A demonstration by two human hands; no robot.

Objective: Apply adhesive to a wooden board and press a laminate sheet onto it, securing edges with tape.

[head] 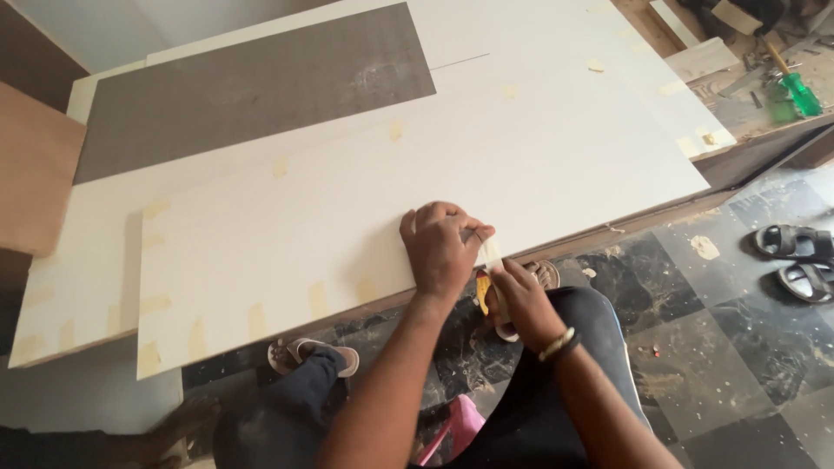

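- A white sheet [365,200] is laid over boards, taped along its near edge.
- The left hand [440,247] is pressed on that edge, pinching a tape strip [492,252].
- The right hand [521,300] is closed on a tape roll [483,293] — just below.
- Sandals [795,256] and a green screwdriver [795,85] are seen far right.

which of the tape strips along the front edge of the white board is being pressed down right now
The strip at the left hand, running over the white board edge toward the right hand. The other strips, further left along that edge, lie flat and untouched.
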